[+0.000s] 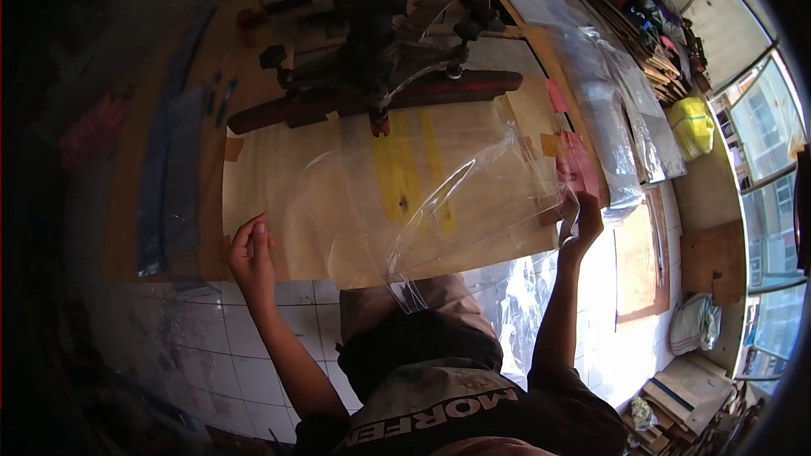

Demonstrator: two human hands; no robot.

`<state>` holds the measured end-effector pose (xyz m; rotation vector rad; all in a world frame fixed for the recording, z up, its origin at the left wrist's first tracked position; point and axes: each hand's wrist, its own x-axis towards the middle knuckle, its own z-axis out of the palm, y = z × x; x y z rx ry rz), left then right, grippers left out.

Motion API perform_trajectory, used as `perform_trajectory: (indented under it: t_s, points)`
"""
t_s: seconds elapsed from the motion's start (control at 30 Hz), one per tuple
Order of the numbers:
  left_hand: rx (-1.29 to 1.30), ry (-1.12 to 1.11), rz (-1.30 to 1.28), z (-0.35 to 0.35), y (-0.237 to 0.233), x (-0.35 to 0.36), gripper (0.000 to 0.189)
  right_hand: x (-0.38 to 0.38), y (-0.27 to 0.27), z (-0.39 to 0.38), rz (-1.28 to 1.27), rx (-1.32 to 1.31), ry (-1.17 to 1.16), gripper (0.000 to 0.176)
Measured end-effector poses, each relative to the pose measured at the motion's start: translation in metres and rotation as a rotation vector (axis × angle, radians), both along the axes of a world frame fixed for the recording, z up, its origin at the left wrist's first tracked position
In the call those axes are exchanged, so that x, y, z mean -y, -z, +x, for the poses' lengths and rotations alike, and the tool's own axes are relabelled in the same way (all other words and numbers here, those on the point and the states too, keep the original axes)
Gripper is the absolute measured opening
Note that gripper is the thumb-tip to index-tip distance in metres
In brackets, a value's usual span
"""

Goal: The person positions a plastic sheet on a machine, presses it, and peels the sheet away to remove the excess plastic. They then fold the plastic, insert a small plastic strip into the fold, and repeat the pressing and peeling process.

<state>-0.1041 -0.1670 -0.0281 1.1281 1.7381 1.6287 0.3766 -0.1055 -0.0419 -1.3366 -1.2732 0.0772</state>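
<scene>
A thin clear plastic sheet [439,194] lies loosely over a tan board [279,177] marked with yellow stripes, wrinkled, with a flap hanging past the front edge. At the board's right edge, my right hand [585,221] is closed on the sheet's gathered edge. My left hand [252,252] is at the left front corner, thumb and fingers pinched together; what lies between them, if anything, is too faint to make out. Above the board's far side stands a dark machine head [372,59] with a long reddish bar [296,110] beneath it.
Stacked clear plastic [612,118] lies along the right side, beside pink material [577,160]. Bluish strips [173,177] and two pens [221,100] lie on the left of the table. A yellow bag [693,128] and wooden boards [693,397] are farther right.
</scene>
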Motion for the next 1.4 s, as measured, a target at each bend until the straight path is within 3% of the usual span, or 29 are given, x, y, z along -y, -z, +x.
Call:
perform_trajectory:
  t_s: [0.83, 0.97, 1.07, 1.13, 1.27, 1.4]
  points:
    - [0.015, -0.012, 0.016, 0.001, 0.002, 0.000, 0.023, 0.001, 0.002, 0.003, -0.009, 0.101, 0.048, 0.012]
    - [0.020, 0.009, 0.013, 0.000, 0.006, 0.000, 0.023, 0.000, -0.011, 0.006, -0.069, -0.034, -0.002, 0.014]
    - [-0.013, 0.088, 0.002, -0.001, 0.002, -0.001, 0.024, 0.000, -0.042, 0.007, -0.247, -0.201, -0.107, 0.020]
    - [-0.098, 0.146, -0.020, -0.003, -0.002, -0.003, 0.028, -0.003, -0.070, 0.001, -0.416, -0.285, -0.295, 0.026]
    - [-0.381, 0.375, -0.179, -0.009, -0.029, -0.014, 0.046, -0.043, -0.078, 0.013, -0.587, -0.160, -0.565, 0.032]
    - [-0.365, 0.495, -0.240, -0.008, -0.048, -0.043, 0.054, -0.095, -0.084, 0.000, -0.735, -0.196, -0.727, 0.035]
